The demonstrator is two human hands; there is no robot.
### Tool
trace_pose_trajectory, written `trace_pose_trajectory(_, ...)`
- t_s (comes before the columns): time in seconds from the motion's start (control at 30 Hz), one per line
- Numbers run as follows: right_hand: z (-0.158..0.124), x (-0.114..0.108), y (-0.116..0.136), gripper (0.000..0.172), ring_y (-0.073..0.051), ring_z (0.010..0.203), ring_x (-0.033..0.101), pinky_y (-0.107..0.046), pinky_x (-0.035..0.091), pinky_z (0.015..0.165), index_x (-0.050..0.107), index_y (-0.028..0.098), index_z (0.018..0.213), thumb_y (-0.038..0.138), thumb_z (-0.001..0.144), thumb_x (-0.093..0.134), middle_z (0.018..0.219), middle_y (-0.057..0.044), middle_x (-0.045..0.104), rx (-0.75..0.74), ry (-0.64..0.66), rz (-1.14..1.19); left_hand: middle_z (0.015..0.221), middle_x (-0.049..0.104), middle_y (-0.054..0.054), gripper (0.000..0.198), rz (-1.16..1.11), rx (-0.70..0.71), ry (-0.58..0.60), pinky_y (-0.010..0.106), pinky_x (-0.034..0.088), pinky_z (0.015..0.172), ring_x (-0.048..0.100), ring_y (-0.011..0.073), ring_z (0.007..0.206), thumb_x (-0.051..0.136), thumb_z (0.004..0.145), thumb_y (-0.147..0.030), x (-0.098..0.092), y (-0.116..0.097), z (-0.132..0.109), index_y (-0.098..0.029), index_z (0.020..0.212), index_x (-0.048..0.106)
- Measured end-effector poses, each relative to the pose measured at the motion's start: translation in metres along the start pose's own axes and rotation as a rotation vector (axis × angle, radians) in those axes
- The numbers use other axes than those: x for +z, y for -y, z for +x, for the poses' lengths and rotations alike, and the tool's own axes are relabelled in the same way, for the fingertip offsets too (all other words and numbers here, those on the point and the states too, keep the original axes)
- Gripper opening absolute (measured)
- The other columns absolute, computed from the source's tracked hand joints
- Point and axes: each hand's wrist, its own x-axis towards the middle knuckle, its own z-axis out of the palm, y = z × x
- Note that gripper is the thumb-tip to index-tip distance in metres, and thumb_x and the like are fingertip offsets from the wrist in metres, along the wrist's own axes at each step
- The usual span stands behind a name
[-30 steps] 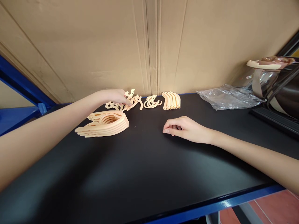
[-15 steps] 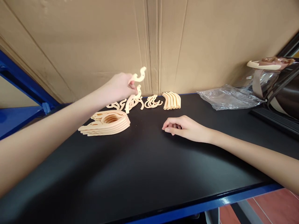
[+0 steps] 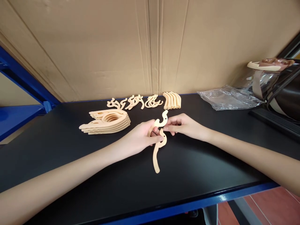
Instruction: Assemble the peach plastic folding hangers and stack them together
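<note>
Two cream curved hook pieces are in my left hand (image 3: 145, 136), above the middle of the black table. The upper hook piece (image 3: 163, 121) points up and right; the lower hook piece (image 3: 156, 157) hangs down toward the front. My right hand (image 3: 181, 125) is close beside them on the right, its fingers curled and pinched near the upper hook; what they hold, if anything, is hidden. Left of my hands lies a stack of cream hanger-like pieces (image 3: 110, 123). Behind are loose hook pieces (image 3: 134, 101) and a row of curved bars (image 3: 172, 100).
The black table (image 3: 131, 187) has a blue front edge. A clear plastic bag (image 3: 229, 97) lies at the back right, beside a dark object with straps (image 3: 284, 90). Cardboard (image 3: 93, 47) stands behind the table, and a blue frame (image 3: 25, 78) rises at the left.
My left hand has come down and to the right with the two hook pieces, from over the loose pile to beside my right hand. My right hand has barely moved.
</note>
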Motion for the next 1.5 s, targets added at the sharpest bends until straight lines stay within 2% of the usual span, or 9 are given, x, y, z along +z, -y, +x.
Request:
trace_pose_trajectory(0.27, -0.003, 0.004, 0.005, 0.035, -0.012, 0.068, 0.057, -0.025, 0.042, 0.065, 0.067, 0.019, 0.101, 0.049, 0.087, 0.059, 0.073, 0.001, 0.065, -0.039, 0.033, -0.141, 0.079, 0.061, -0.003, 0.019, 0.006, 0.063, 0.016, 0.022, 0.037, 0.056, 0.052, 0.0097, 0.065, 0.063, 0.083, -0.033, -0.002, 0.01, -0.01, -0.017, 0.088, 0.053)
trace_pose_trajectory(0.5, -0.002, 0.004, 0.002, 0.027, -0.009, 0.06, 0.045, -0.024, 0.036, 0.056, 0.068, 0.019, 0.087, 0.044, 0.081, 0.067, 0.07, 0.003, 0.058, -0.065, 0.08, -0.186, 0.071, 0.05, -0.004, 0.029, 0.05, 0.122, 0.01, 0.024, 0.038, 0.056, 0.049, 0.0113, 0.062, 0.051, 0.09, -0.046, 0.0, 0.02, -0.009, -0.019, 0.081, 0.049)
trace_pose_trajectory(0.57, -0.002, 0.002, 0.001, 0.025, -0.009, 0.061, 0.045, -0.024, 0.036, 0.057, 0.065, 0.018, 0.084, 0.043, 0.081, 0.067, 0.07, 0.003, 0.056, -0.055, 0.093, -0.148, 0.067, 0.046, -0.004, 0.034, 0.091, 0.144, -0.045, 0.025, 0.037, 0.057, 0.046, 0.012, 0.06, 0.04, 0.094, -0.048, 0.001, 0.022, -0.012, -0.02, 0.076, 0.046)
trace_pose_trajectory(0.67, -0.001, -0.003, 0.002, 0.023, -0.01, 0.064, 0.046, -0.024, 0.038, 0.06, 0.062, 0.018, 0.081, 0.041, 0.081, 0.067, 0.071, 0.003, 0.054, -0.053, 0.132, -0.127, 0.065, 0.042, -0.003, 0.039, 0.34, 0.233, -0.22, 0.028, 0.034, 0.059, 0.044, 0.0148, 0.063, 0.028, 0.098, -0.044, 0.003, 0.028, -0.014, -0.02, 0.068, 0.039)
trace_pose_trajectory(0.8, -0.002, -0.006, 0.004, 0.021, -0.011, 0.067, 0.049, -0.025, 0.04, 0.063, 0.066, 0.019, 0.083, 0.04, 0.082, 0.066, 0.073, 0.002, 0.056, -0.054, 0.169, -0.125, 0.069, 0.048, 0.0, 0.035, 0.627, 0.234, -0.338, 0.031, 0.035, 0.063, 0.049, 0.0191, 0.071, 0.028, 0.098, -0.037, 0.004, 0.037, -0.012, -0.021, 0.069, 0.04)
trace_pose_trajectory(1.0, -0.001, -0.001, 0.0, 0.026, -0.012, 0.067, 0.055, -0.025, 0.041, 0.063, 0.067, 0.019, 0.087, 0.044, 0.081, 0.066, 0.075, 0.0, 0.064, -0.024, 0.039, -0.138, 0.086, 0.059, 0.0, 0.025, 0.535, 0.119, -0.317, 0.032, 0.04, 0.071, 0.057, 0.0203, 0.083, 0.031, 0.099, -0.036, 0.002, 0.037, -0.01, -0.023, 0.096, 0.053)
trace_pose_trajectory(1.23, 0.002, 0.0, -0.006, 0.032, -0.013, 0.066, 0.055, -0.026, 0.039, 0.062, 0.069, 0.02, 0.083, 0.052, 0.08, 0.065, 0.073, 0.0, 0.066, -0.019, -0.077, -0.275, 0.092, 0.062, 0.002, 0.023, 0.617, 0.194, -0.309, 0.036, 0.042, 0.079, 0.056, 0.0225, 0.09, 0.036, 0.098, -0.033, 0.003, 0.039, -0.009, -0.021, 0.092, 0.055)
trace_pose_trajectory(1.4, 0.001, 0.004, -0.005, 0.032, -0.012, 0.064, 0.056, -0.024, 0.04, 0.06, 0.068, 0.021, 0.081, 0.053, 0.083, 0.062, 0.072, 0.001, 0.066, -0.026, -0.113, -0.374, 0.108, 0.059, 0.005, 0.021, 0.623, 0.255, -0.349, 0.036, 0.044, 0.082, 0.055, 0.0225, 0.097, 0.039, 0.096, -0.03, 0.003, 0.042, -0.009, -0.019, 0.112, 0.048)
trace_pose_trajectory(1.5, 0.0, 0.005, -0.004, 0.033, -0.012, 0.061, 0.057, -0.024, 0.039, 0.059, 0.066, 0.021, 0.078, 0.053, 0.083, 0.061, 0.07, 0.002, 0.066, -0.034, -0.14, -0.425, 0.102, 0.059, 0.005, 0.019, 0.697, 0.313, -0.347, 0.037, 0.044, 0.082, 0.054, 0.0221, 0.092, 0.035, 0.098, -0.027, 0.003, 0.041, -0.01, -0.018, 0.104, 0.051)
